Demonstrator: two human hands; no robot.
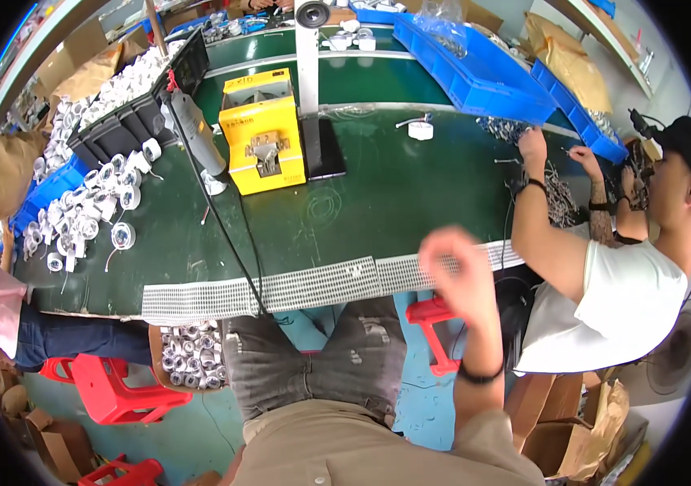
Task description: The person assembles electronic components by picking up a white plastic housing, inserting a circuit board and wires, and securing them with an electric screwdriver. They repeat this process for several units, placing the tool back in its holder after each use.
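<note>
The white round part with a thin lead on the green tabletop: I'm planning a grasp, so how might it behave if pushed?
The white round part would probably slide rather than tip, being squat on a smooth-looking green tabletop. Its thin lead looks flexible, so might trail.

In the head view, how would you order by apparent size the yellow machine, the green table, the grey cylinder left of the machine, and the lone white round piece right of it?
Largest to smallest:
1. Green table
2. Yellow machine
3. Grey cylinder
4. Lone white round piece
</note>
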